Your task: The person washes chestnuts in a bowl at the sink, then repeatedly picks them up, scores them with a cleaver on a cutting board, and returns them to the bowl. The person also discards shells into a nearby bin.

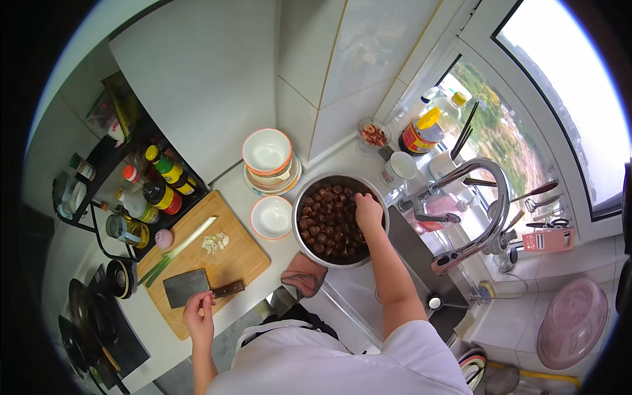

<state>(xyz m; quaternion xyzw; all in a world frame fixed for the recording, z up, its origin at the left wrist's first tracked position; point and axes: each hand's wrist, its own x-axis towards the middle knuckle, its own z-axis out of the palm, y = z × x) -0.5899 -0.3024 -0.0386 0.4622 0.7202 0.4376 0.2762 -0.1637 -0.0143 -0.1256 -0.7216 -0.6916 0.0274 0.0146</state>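
My right hand (369, 212) reaches into a large steel basin (340, 265) of round dark brown chestnuts (326, 222); its fingertips are hidden among them. My left hand (200, 311) is raised near the cleaver with thumb and fingertips close together; whether anything small is between them is unclear. On the wooden cutting board (247, 261) lie the cleaver (186, 287), a green onion (183, 247) and a small pile of peeled garlic (216, 242). A shallot or small onion (164, 239) rests at the board's left edge.
Stacked bowls (267, 150) and a single bowl (271, 217) stand left of the basin. A brown cloth (304, 276) lies at the counter edge. The sink (414, 256) and faucet (503, 197) are at right. Sauce bottles (168, 197) fill a black rack. A mug (402, 165) stands behind.
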